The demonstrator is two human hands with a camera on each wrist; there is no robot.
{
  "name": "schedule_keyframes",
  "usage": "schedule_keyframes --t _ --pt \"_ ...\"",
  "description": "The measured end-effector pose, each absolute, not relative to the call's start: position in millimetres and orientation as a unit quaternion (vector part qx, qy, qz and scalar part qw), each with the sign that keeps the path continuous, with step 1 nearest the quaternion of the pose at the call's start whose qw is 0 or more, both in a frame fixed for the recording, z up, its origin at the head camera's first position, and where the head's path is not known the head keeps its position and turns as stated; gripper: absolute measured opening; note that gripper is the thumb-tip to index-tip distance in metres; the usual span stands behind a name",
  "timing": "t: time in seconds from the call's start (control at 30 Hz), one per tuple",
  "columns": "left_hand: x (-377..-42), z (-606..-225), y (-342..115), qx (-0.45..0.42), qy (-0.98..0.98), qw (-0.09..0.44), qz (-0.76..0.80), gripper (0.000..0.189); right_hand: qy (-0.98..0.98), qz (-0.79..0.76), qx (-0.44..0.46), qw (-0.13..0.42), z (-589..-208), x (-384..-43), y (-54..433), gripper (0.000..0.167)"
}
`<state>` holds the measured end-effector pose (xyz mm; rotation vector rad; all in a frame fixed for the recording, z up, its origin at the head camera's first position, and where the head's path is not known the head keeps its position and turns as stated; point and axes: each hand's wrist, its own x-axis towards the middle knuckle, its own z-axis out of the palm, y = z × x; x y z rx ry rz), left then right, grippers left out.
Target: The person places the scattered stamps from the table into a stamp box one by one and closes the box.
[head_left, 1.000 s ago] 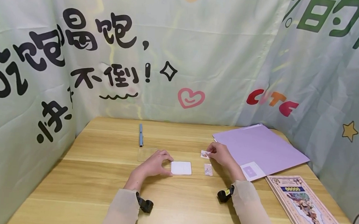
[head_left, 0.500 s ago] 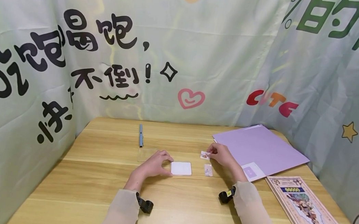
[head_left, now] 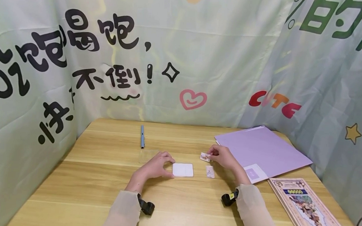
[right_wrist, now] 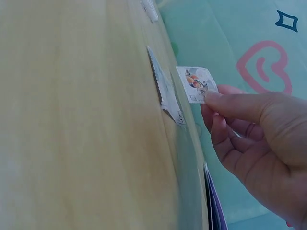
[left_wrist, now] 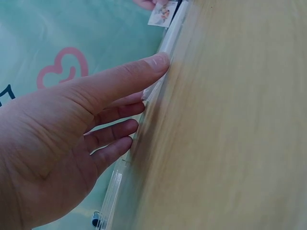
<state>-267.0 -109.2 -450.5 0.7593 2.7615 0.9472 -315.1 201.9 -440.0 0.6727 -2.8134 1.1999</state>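
In the head view, my left hand (head_left: pixel 157 166) grips the left end of a small flat white box (head_left: pixel 182 170), thumb at the near corner and a finger at the far one. My right hand (head_left: pixel 223 156) pinches a small postage stamp (head_left: pixel 205 157) between thumb and fingertips. The right wrist view shows this stamp (right_wrist: pixel 195 85) held up by one edge, its coloured picture visible. A second stamp (head_left: pixel 210 171) with a toothed edge lies on the table, right of the box.
A clear plastic lid (head_left: pixel 145 156) lies left of the box, partly behind my left hand. Beyond it is a blue pen (head_left: pixel 142 136). A purple folder (head_left: pixel 262 149) with a white-bordered card (head_left: pixel 253 173) and a pink booklet (head_left: pixel 312 207) lie at the right.
My right hand has moved slightly left with its stamp, which now sits a little left of its earlier place and is tilted. The left hand and the white box stay put.
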Motion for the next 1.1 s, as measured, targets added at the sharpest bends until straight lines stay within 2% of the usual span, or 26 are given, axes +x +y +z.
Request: schedule_keyframes --t 0.6,1.1 --pt "-268.0 -449.1 -108.6 0.254 0.916 0.059 0.304 0.055 -0.853 0.447 0.265 -0.046 -432.4 -304.2 180.0 0.005" --pt "-269.0 -449.9 -107.7 0.256 0.916 0.055 0.306 0.054 -0.852 0.424 0.3 -0.066 -432.5 -298.2 150.6 0.007"
